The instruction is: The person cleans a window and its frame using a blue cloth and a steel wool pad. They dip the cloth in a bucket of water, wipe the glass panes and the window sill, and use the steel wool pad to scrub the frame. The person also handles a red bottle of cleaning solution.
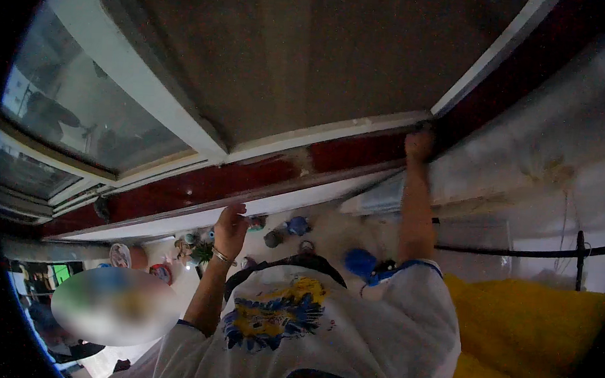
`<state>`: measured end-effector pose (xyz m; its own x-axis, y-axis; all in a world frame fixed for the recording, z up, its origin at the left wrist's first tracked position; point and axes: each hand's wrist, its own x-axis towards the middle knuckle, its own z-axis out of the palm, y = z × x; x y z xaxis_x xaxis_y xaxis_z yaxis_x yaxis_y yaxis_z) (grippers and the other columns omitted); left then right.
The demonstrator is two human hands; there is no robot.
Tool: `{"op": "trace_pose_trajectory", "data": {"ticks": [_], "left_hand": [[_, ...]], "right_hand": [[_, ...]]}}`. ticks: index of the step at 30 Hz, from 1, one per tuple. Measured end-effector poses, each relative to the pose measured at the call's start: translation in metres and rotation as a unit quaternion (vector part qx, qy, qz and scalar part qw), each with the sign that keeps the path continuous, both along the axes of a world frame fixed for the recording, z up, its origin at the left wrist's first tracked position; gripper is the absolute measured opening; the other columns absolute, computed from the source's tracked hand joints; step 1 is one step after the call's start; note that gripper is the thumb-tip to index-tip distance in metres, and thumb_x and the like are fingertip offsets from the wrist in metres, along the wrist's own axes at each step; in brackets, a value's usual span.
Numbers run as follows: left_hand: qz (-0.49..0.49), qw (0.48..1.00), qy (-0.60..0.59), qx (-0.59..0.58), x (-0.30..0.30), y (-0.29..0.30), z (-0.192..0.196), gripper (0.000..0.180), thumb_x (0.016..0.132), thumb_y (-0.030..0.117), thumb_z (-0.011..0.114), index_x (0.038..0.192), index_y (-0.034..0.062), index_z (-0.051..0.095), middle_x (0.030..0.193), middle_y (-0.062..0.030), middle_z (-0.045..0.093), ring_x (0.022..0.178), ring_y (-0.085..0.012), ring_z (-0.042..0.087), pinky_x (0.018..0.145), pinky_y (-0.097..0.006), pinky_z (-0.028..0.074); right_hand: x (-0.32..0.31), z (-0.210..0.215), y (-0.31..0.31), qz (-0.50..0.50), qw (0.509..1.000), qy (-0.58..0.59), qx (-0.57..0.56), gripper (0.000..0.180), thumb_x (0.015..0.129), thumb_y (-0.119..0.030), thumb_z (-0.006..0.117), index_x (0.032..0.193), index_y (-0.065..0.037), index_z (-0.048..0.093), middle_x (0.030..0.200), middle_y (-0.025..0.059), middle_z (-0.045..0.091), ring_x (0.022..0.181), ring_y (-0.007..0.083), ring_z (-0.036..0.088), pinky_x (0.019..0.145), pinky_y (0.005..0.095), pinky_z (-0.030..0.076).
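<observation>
A dark red windowsill (248, 173) runs below a white window frame (333, 130). At the sill's right corner, my right hand (419, 146) is closed with its arm stretched out. Something small and dark shows at its fingertips, too dim to make out. My left hand (230, 230) hangs just below the sill's front edge, fingers loosely bent and apart, with nothing seen in it. A bracelet (222, 255) circles that wrist. Above the sill, a dull brown panel (289, 58) fills the middle of the window, with a glass pane (88, 102) to its left.
A small dark lump (101, 208) sits on the sill's left part. Below are a green plant (202, 253), a pinkish bucket (128, 256), a blue object (360, 262) and several small things. At right are a black rail (532, 253) and yellow fabric (520, 337).
</observation>
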<state>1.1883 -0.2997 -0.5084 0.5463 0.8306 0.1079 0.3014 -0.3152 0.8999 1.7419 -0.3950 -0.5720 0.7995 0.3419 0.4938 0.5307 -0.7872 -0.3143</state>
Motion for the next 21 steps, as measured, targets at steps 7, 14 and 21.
{"op": "trace_pose_trajectory", "data": {"ticks": [7, 14, 21], "left_hand": [[-0.029, 0.998, 0.003, 0.059, -0.007, 0.012, 0.006, 0.024, 0.081, -0.002, 0.061, 0.104, 0.0032, 0.058, 0.091, -0.0078, 0.063, 0.074, -0.0149, 0.064, 0.060, -0.028, 0.051], [-0.043, 0.995, 0.007, 0.092, -0.038, 0.026, 0.013, 0.022, 0.078, 0.000, 0.065, 0.100, 0.0030, 0.059, 0.089, -0.0089, 0.063, 0.070, -0.0180, 0.064, 0.061, -0.030, 0.051], [-0.054, 0.996, 0.001, 0.075, -0.064, 0.033, 0.010, 0.024, 0.079, 0.001, 0.064, 0.103, 0.0024, 0.059, 0.093, -0.0107, 0.064, 0.072, -0.0201, 0.064, 0.064, -0.031, 0.051]], "right_hand": [[-0.151, 0.028, 0.048, 0.034, 0.996, 0.080, 0.024, 0.046, 0.065, -0.003, 0.064, 0.110, 0.002, 0.057, 0.102, 0.0227, 0.061, 0.101, 0.0378, 0.056, 0.090, 0.0430, 0.045], [-0.283, 0.042, 0.086, 0.175, 0.979, 0.083, 0.070, 0.049, 0.062, -0.005, 0.073, 0.107, 0.003, 0.057, 0.097, 0.0208, 0.061, 0.091, 0.0358, 0.058, 0.080, 0.0436, 0.048], [-0.309, 0.044, 0.097, 0.210, 0.942, 0.216, 0.149, 0.033, 0.070, 0.000, 0.063, 0.102, -0.004, 0.059, 0.095, 0.0200, 0.062, 0.096, 0.0396, 0.057, 0.083, 0.0442, 0.046]]}}
